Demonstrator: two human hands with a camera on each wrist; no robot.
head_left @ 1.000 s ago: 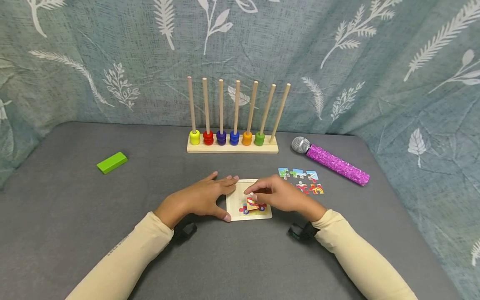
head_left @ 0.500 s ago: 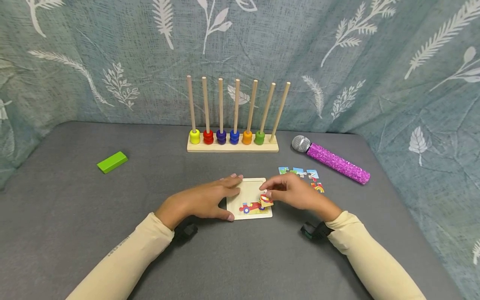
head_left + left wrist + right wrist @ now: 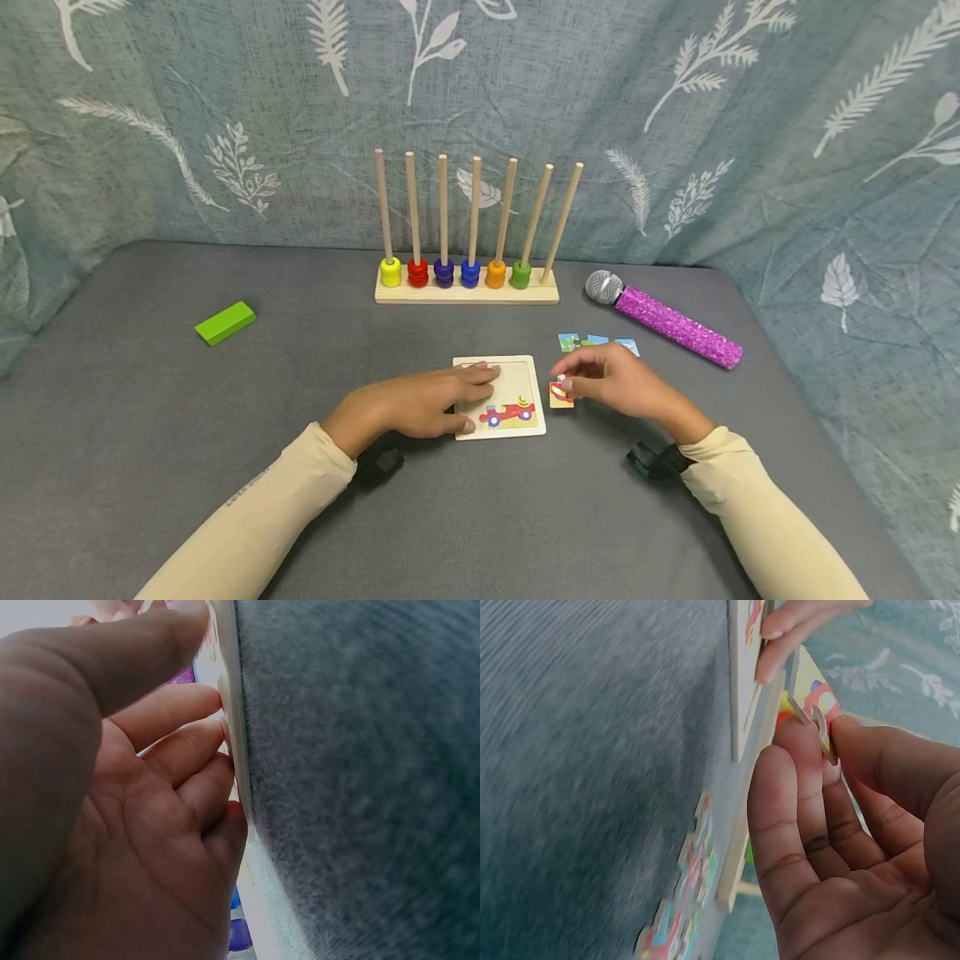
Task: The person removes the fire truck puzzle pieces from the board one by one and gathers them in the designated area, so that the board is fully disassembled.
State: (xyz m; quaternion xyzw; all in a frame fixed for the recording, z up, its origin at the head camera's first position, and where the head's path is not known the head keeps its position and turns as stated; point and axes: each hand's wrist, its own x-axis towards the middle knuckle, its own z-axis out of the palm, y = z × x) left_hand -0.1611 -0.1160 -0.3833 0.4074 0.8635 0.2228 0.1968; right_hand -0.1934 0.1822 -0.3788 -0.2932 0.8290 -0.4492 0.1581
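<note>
My left hand (image 3: 423, 404) rests with extended fingers on the left part of a shallow wooden puzzle tray (image 3: 519, 377). Joined puzzle pieces (image 3: 506, 416) with a red vehicle and blue wheels lie along the tray's lower side. Just right of the tray, my right hand (image 3: 626, 385) pinches a single puzzle piece (image 3: 561, 397) between thumb and fingers. The right wrist view shows this puzzle piece (image 3: 814, 697) tilted above the table, its face yellow and red. In the left wrist view the left hand's fingertips (image 3: 214, 697) touch the tray's edge.
Loose puzzle pieces (image 3: 570, 342) lie behind the right hand, some hidden by it. A wooden peg stand (image 3: 465, 295) with coloured beads stands at the back. A purple glitter microphone (image 3: 675, 325) lies at right, a green block (image 3: 226, 323) at left.
My right hand has lifted the puzzle piece from over the tray and carried it right, past the tray's edge. The left hand has slid slightly right, further onto the tray.
</note>
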